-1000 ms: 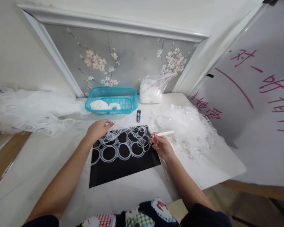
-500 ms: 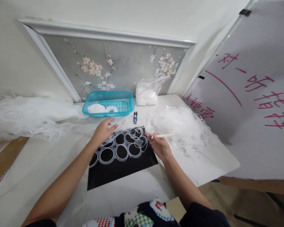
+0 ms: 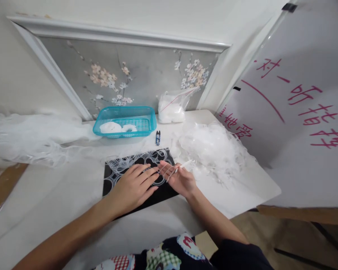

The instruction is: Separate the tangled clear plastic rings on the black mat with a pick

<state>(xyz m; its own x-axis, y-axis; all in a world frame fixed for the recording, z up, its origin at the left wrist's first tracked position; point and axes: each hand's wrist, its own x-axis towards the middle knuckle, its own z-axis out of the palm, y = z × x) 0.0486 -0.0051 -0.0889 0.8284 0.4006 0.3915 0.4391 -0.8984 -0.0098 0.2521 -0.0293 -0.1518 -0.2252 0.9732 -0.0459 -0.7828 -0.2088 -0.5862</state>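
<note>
Palm down over the black mat [image 3: 163, 194], my left hand [image 3: 134, 185] is open with its fingers stretched out, and its fingertips come close to my right fingers. My right hand [image 3: 181, 180] is turned palm up at the mat's right side. A slim white stick [image 3: 187, 164] is held between its thumb and fingers; what kind of tool it is I cannot tell. Thin white strands cross the right fingers. White translucent ring-patterned material [image 3: 116, 170] lies on the mat, partly hidden beneath my hands.
Behind the mat are small blue-handled thread snips [image 3: 157, 138], a blue plastic basket [image 3: 146, 131] with white pieces and a clear bag [image 3: 171, 108] of white material. White netting heaps lie right [image 3: 214, 146] and left [image 3: 39, 131]. A whiteboard [image 3: 293, 150] stands right.
My left hand has come down and right from the mat's far edge, now covering the rings. My right hand has moved slightly left and down and turned palm up, still with the stick.
</note>
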